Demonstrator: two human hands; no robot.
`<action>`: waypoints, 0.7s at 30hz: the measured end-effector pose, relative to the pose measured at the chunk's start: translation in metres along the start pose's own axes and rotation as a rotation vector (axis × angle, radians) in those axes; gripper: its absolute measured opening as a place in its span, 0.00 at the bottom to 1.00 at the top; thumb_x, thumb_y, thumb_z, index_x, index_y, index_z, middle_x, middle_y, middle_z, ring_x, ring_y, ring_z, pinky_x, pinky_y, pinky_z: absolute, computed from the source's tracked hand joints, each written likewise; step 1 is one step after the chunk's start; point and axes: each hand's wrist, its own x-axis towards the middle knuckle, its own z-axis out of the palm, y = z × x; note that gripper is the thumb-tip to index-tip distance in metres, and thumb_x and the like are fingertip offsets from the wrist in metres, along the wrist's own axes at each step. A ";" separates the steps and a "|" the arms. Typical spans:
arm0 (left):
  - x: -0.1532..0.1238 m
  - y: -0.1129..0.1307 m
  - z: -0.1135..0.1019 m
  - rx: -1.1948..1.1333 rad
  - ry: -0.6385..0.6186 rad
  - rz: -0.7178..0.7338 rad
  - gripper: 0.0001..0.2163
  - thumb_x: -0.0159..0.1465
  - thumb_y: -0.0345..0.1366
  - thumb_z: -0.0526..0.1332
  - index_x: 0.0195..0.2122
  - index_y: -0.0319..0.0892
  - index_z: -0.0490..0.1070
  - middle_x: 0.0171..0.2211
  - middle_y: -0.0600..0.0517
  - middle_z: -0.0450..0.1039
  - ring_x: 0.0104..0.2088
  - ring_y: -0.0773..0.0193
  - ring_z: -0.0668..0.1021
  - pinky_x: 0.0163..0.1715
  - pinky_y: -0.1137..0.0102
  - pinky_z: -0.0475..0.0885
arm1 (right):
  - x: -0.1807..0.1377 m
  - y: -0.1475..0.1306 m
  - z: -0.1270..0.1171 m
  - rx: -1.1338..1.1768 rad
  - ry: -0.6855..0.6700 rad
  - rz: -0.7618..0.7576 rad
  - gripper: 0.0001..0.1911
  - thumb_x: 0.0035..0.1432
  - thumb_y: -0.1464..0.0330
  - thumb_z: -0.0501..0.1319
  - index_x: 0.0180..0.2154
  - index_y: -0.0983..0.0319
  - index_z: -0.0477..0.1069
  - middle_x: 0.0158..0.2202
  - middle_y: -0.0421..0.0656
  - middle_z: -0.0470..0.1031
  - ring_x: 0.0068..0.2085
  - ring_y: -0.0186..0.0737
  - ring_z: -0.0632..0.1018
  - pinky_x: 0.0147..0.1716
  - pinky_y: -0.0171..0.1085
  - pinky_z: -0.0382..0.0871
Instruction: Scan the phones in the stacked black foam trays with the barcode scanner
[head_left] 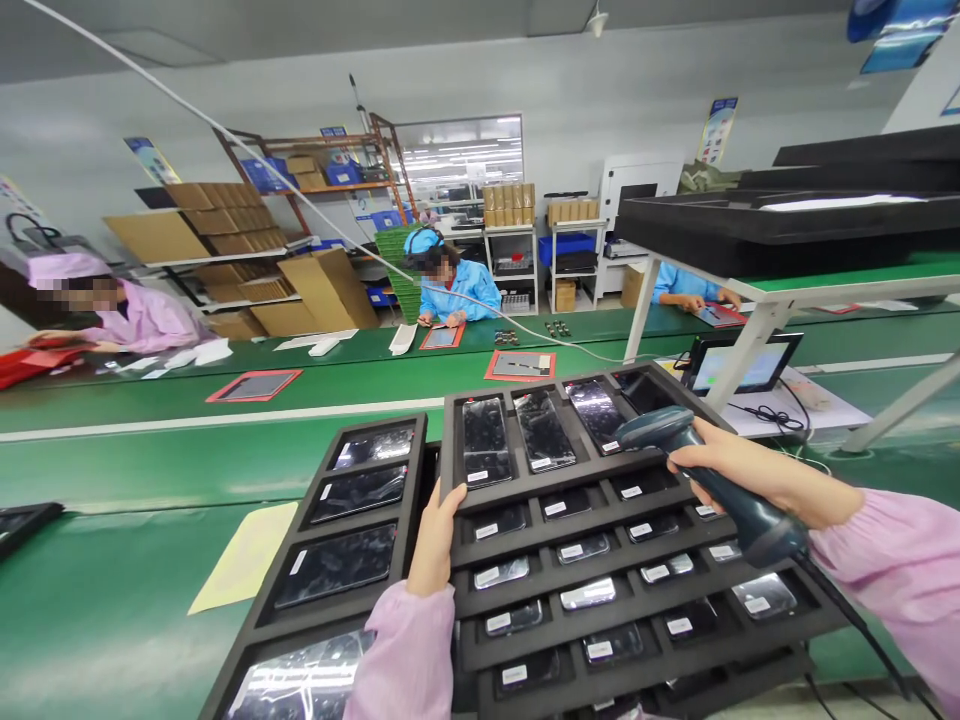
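My left hand grips the left edge of a black foam tray that holds several glossy screen parts with small white labels. My right hand is closed round a dark teal handheld barcode scanner, whose head points over the tray's upper right slots. The scanner's cable runs off toward the lower right. A second black foam tray with larger dark screens lies just to the left, partly under the first one. Both sleeves are pink.
A green conveyor belt carries red-framed panels. Across it sit a person in pink and a person in blue. A small monitor stands under a white shelf with black trays. A yellow sheet lies at left.
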 end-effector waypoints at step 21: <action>0.004 -0.007 -0.006 -0.001 -0.137 0.083 0.19 0.56 0.34 0.60 0.50 0.40 0.68 0.47 0.46 0.74 0.50 0.56 0.74 0.52 0.66 0.64 | -0.008 -0.037 0.096 -0.002 -0.019 0.114 0.08 0.56 0.72 0.53 0.35 0.59 0.52 0.22 0.33 0.66 0.14 0.29 0.67 0.12 0.30 0.61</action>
